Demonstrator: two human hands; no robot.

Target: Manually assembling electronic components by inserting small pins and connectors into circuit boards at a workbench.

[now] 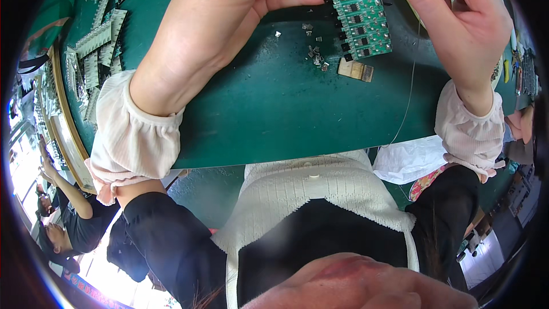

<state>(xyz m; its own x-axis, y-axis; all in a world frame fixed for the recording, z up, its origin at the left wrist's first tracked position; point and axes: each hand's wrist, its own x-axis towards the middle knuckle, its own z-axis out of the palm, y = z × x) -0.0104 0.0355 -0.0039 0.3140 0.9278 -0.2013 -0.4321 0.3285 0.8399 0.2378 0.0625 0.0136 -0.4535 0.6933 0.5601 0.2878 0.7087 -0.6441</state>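
Green circuit board (355, 11): panel of repeated small units with black parts along its left edge, held above the green bench (274, 114) near the top of view. Left hand (229, 6): fingers closed on the board's left edge. Right hand (457, 17): at the board's right side, fingers curled; grip on the board cannot be told. Loose metal bits (315, 54): scattered on the bench just below the board. Small tan block (355, 70): beside them. Board strips (97, 40): stacked far left. Thin wire (409, 103): trailing off the bench's near edge.
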